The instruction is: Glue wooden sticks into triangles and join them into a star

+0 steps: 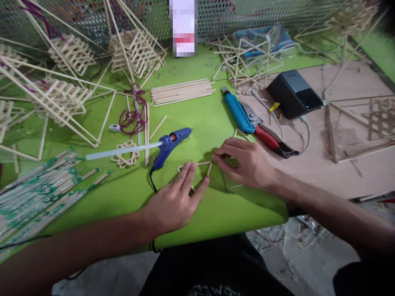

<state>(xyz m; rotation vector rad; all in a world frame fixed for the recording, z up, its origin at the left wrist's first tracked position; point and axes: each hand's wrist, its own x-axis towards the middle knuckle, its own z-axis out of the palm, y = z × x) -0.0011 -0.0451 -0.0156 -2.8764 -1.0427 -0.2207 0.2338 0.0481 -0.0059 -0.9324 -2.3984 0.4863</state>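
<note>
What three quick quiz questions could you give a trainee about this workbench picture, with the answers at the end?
1. Multiple choice: which hand is spread over the small stick frame?
A) left
B) right
C) neither
2. True or false: a whitish glue stick pokes out of the back of the blue glue gun.
3. Fill in: the blue cutter lies beside shears with a ____ grip.

Key:
1. A, the left hand
2. True
3. Red

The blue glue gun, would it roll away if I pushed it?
The glue gun probably wouldn't roll, since it seems to lie on its side. Its long glue stick, poking out behind, might swing. The black cord might tug.
</note>
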